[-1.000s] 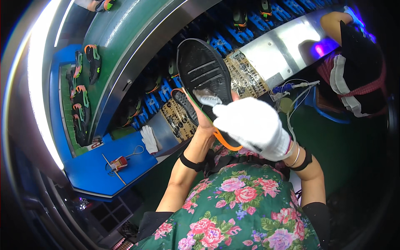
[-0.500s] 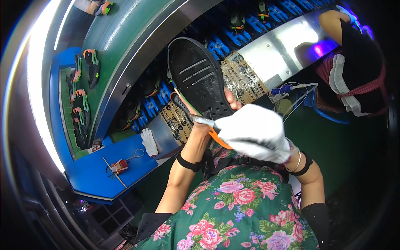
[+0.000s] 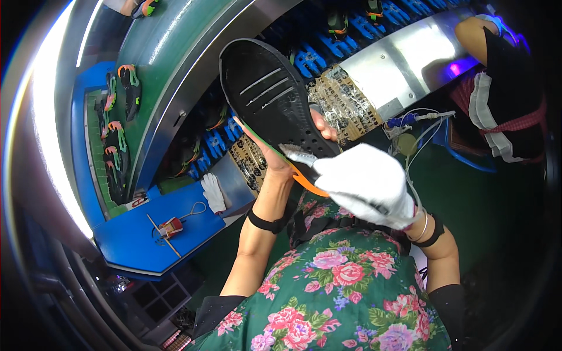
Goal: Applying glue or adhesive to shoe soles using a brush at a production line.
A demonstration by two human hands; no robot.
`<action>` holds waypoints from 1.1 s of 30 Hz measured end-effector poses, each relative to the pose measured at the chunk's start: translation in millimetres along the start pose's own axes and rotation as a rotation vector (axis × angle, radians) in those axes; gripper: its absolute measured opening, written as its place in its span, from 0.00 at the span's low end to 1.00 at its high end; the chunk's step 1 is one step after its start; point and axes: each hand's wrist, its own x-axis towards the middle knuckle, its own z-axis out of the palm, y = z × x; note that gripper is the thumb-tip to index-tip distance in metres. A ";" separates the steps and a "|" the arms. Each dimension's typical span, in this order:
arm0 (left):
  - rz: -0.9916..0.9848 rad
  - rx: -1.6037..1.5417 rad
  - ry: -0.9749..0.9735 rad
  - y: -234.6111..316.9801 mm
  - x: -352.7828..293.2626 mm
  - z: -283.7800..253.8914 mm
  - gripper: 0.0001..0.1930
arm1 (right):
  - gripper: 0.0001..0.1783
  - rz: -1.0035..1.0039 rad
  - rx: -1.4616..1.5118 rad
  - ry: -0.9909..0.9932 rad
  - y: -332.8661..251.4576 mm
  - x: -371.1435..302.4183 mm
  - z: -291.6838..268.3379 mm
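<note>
My bare left hand (image 3: 274, 159) is closed around a shoe (image 3: 266, 82), its black underside turned up toward me. That underside has slots in the middle and small round holes lower down. Green and orange parts of the shoe show along its lower left edge, and my left fingertips wrap over its right side. In a white knitted glove, my right hand (image 3: 366, 184) is closed on a small brush (image 3: 301, 155). The brush's pale tip touches the lower left part of the underside. Most of its handle is hidden in the glove.
A blue table (image 3: 132, 245) at left bears a small red-labelled container (image 3: 171, 227) and a white glove (image 3: 213, 193). Several shoes (image 3: 130, 93) lie on the green conveyor. Blue racks (image 3: 307, 61) and a metal ledge (image 3: 404, 61) run behind. Another person's arm (image 3: 472, 41) is at far right.
The shoe has shifted slightly up and left. My right hand has moved a little right, and the brush tip now lies on the underside's lower left part.
</note>
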 end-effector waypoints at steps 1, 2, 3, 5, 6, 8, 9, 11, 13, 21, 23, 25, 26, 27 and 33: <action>-0.003 -0.001 0.001 0.5 0.3 -1.0 0.65 | 0.15 -0.062 -0.026 -0.016 -1.0 -1.0 3.1; 0.002 0.001 0.009 0.8 0.9 -1.6 0.65 | 0.16 -0.047 -0.029 -0.018 -1.2 -3.2 7.0; 0.010 0.006 0.019 1.7 1.0 -1.9 0.64 | 0.16 -0.046 -0.027 -0.017 -0.8 -2.5 6.3; 0.029 -0.058 -0.012 2.8 1.4 -4.1 0.64 | 0.15 0.126 0.168 0.049 1.6 -0.7 2.3; 0.012 -0.030 -0.008 3.9 1.4 -5.6 0.64 | 0.14 0.114 0.138 0.095 5.0 -1.3 2.3; -0.007 -0.003 0.000 6.8 1.4 -7.1 0.64 | 0.13 0.079 0.070 0.057 2.5 -0.7 1.4; -0.010 0.007 -0.006 8.6 2.9 -6.0 0.65 | 0.12 0.040 0.000 0.018 1.1 0.3 0.9; -0.013 0.016 -0.010 10.3 5.5 -6.4 0.65 | 0.12 -0.022 0.001 0.020 2.0 -0.6 2.9; -0.016 0.034 -0.028 12.0 6.3 -8.3 0.65 | 0.12 0.128 0.153 0.045 -0.1 3.5 0.3; 0.041 0.145 0.100 16.1 16.3 16.2 0.59 | 0.10 0.095 0.087 0.007 5.2 -2.0 -3.2; 0.047 0.145 0.100 17.0 16.7 18.4 0.58 | 0.11 0.205 0.205 0.074 7.9 -2.5 -4.2; 0.040 0.095 0.109 16.1 18.4 23.3 0.57 | 0.12 0.184 0.193 0.083 10.0 -4.4 -5.6; 0.039 0.097 0.110 17.6 18.9 21.2 0.57 | 0.12 0.170 0.138 0.067 6.7 -3.7 -6.2; 0.029 0.129 0.081 19.8 19.7 17.8 0.56 | 0.12 0.156 0.081 0.049 4.2 -3.1 -6.5; 0.031 0.184 0.007 19.1 23.2 13.8 0.51 | 0.12 0.228 0.236 0.075 5.9 -5.0 -8.3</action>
